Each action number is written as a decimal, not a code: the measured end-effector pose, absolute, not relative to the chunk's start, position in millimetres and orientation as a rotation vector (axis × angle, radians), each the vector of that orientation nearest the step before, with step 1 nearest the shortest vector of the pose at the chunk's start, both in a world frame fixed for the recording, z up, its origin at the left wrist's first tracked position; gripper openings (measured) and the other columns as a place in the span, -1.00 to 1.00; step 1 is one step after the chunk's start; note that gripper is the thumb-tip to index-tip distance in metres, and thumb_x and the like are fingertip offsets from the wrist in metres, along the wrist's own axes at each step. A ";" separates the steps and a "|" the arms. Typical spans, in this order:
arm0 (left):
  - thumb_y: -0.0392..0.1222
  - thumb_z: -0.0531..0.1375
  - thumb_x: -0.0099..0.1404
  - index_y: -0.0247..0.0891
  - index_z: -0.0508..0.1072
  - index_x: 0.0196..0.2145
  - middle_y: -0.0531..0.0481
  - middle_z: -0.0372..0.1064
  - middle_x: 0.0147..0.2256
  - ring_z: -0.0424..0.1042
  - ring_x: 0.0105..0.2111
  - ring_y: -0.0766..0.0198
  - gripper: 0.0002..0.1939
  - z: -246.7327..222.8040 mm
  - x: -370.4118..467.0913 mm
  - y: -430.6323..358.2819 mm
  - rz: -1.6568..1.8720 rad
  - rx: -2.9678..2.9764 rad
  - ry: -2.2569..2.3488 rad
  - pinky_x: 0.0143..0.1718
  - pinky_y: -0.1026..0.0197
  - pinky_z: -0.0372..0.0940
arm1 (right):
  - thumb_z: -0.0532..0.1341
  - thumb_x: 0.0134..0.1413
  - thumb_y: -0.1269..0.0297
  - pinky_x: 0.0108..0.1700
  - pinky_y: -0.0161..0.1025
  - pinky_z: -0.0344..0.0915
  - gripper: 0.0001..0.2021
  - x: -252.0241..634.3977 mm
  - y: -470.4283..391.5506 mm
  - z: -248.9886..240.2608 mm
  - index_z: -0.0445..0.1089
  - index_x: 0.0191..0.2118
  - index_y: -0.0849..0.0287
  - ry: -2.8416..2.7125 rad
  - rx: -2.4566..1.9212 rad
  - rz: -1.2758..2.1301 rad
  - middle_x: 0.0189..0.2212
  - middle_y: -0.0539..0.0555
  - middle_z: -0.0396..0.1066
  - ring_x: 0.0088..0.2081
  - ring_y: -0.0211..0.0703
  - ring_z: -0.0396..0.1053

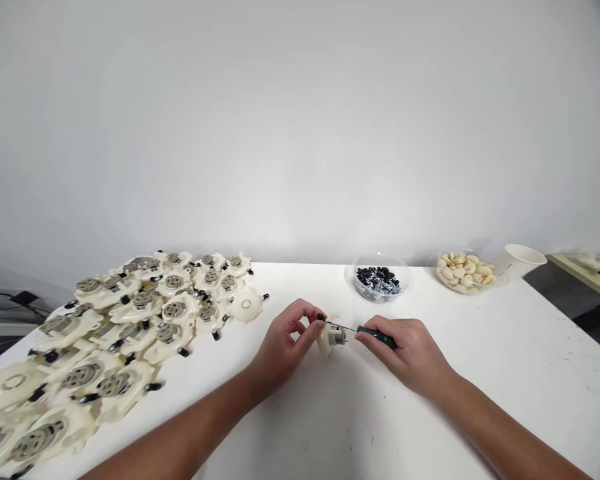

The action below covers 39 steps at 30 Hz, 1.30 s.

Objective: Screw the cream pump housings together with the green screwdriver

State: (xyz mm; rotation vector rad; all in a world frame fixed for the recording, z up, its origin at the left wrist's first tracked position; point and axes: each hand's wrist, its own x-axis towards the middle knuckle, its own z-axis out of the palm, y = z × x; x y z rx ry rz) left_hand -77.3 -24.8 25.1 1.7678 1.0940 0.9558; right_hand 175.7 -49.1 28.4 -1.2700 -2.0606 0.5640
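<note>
Near the middle of the white table, my left hand point(291, 337) pinches a small black piece point(321, 317) at the upper edge of a cream plastic unit with a grey motor point(338, 336). My right hand point(405, 347) is closed round the dark green handle of a screwdriver point(383, 338). Its thin shaft points left, across the top of the motor, and its tip lies by my left fingertips. Whether the tip touches a screw is too small to tell.
Many similar cream motor units point(174, 309) cover the left of the white table point(430, 427). Behind my right hand stands a clear bowl of black and silvery small parts point(379, 280). Further right are a clear bowl of cream pieces point(464, 273) and a white cup point(523, 261).
</note>
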 end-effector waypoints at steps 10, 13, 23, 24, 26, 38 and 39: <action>0.00 0.17 0.46 -0.21 0.45 -0.18 0.01 0.35 -0.25 0.37 -0.36 0.32 -0.78 21.1 -76.7 -26.6 0.964 1.712 1.120 -0.37 0.27 0.33 | 0.21 0.36 0.21 -0.38 -0.27 0.27 -0.91 180.8 -43.6 26.9 0.41 -0.09 0.03 -1.940 -1.095 0.737 -0.26 0.05 0.44 -0.36 -0.19 0.34; -0.01 0.18 0.46 -0.20 0.45 -0.17 0.01 0.35 -0.25 0.39 -0.34 0.30 -0.79 19.3 -77.2 -27.0 0.973 1.695 1.111 -0.36 0.26 0.34 | 0.24 0.35 0.20 -0.39 -0.28 0.28 -0.88 182.5 -41.4 23.6 0.46 -0.06 0.03 -1.927 -1.064 0.714 -0.25 0.05 0.49 -0.33 -0.18 0.39; -0.07 0.19 0.45 -0.21 0.46 -0.20 0.02 0.36 -0.28 0.41 -0.28 0.27 -0.83 24.7 -76.1 -28.3 0.979 1.788 1.072 -0.33 0.25 0.34 | 0.17 0.36 -0.02 -0.46 -0.28 0.08 -0.61 177.6 -41.3 33.5 0.40 -0.42 0.13 -1.838 -1.347 0.996 -0.53 -0.05 0.32 -0.49 -0.25 0.17; -0.07 0.19 0.45 -0.21 0.47 -0.20 0.01 0.36 -0.28 0.41 -0.28 0.27 -0.84 25.7 -75.9 -28.4 0.975 1.800 1.073 -0.33 0.25 0.33 | 0.17 0.36 -0.02 -0.45 -0.28 0.08 -0.60 176.7 -41.4 34.6 0.37 -0.44 0.14 -1.815 -1.352 1.024 -0.53 -0.05 0.30 -0.48 -0.25 0.17; -0.08 0.20 0.44 -0.22 0.47 -0.21 0.01 0.38 -0.28 0.42 -0.28 0.26 -0.84 27.2 -75.8 -28.2 0.977 1.820 1.077 -0.34 0.26 0.33 | 0.22 0.32 -0.01 -0.44 -0.29 0.10 -0.66 175.6 -41.7 36.1 0.38 -0.38 0.13 -1.794 -1.334 1.066 -0.51 -0.06 0.31 -0.47 -0.25 0.18; -0.05 0.17 0.46 -0.22 0.47 -0.19 -0.02 0.38 -0.26 0.43 -0.25 0.23 -0.80 26.2 -77.6 -27.6 0.957 1.807 1.083 -0.29 0.22 0.37 | 0.32 0.26 0.09 -0.37 -0.23 0.25 -0.80 184.0 -40.9 27.1 0.52 -0.20 0.11 -1.947 -1.122 0.743 -0.36 0.06 0.55 -0.42 -0.17 0.37; -0.05 0.16 0.47 -0.22 0.47 -0.19 -0.01 0.38 -0.26 0.43 -0.26 0.24 -0.80 26.5 -77.5 -28.3 0.956 1.809 1.086 -0.29 0.22 0.37 | 0.32 0.25 0.06 -0.37 -0.24 0.24 -0.78 183.0 -41.2 28.6 0.53 -0.22 0.11 -1.909 -1.155 0.825 -0.37 0.05 0.55 -0.41 -0.17 0.36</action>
